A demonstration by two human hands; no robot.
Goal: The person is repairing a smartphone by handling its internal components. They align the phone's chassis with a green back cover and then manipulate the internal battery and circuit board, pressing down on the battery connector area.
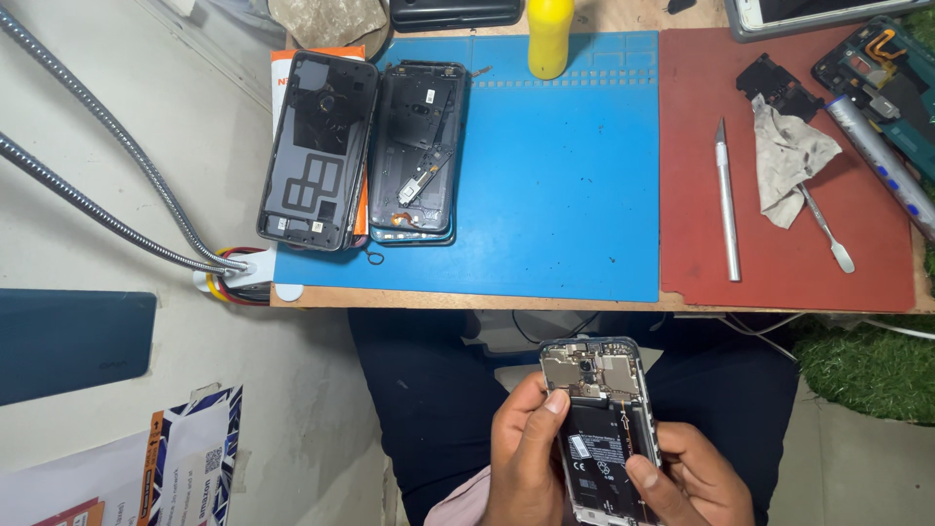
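Observation:
An opened phone (604, 429) with its back cover off lies in both my hands over my lap, showing a metal shield on top and a black battery below. My left hand (521, 458) grips its left edge, thumb resting near the metal shield. Cupping the right side from below, my right hand (687, 482) presses its thumb on the battery's lower part. On the blue mat (560, 195) above, a dark back cover (319, 151) and a phone mid-frame (417, 151) lie side by side at the left.
A red mat (779, 263) at right carries a craft knife (727, 200), a grey cloth (787, 156), a metal spudger (828, 234) and a black part (779, 88). A yellow bottle (549, 37) stands at the blue mat's far edge. Flexible metal hoses (97, 185) cross the left.

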